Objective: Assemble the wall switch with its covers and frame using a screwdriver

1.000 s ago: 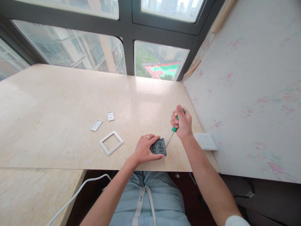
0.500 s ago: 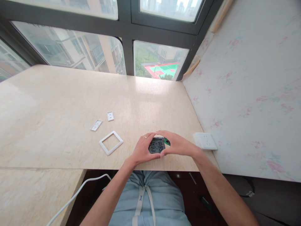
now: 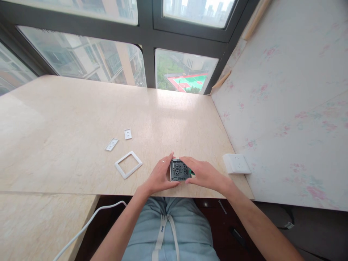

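Observation:
Between my hands, near the counter's front edge, is a dark grey wall switch base (image 3: 180, 170) with a pale rim, its inner mechanism facing up. My left hand (image 3: 160, 176) grips its left side, fingers along the top corner and thumb at the bottom. On the right side my right hand (image 3: 205, 172) holds it by the top and bottom edges. A small green thing (image 3: 191, 172) shows under my right palm, mostly hidden, so its kind is unclear. To the left lie a white switch frame (image 3: 128, 165) and two small white rocker covers (image 3: 127, 134), (image 3: 111, 144).
A white socket box (image 3: 237, 164) sits against the papered wall on the right. The marble-look counter (image 3: 81, 116) runs back to the window. A white cable (image 3: 92, 219) hangs over the lower left edge.
My left hand has slid a little left and loosened its wrap, showing more of the switch base. My right fingers have shifted down along its top edge.

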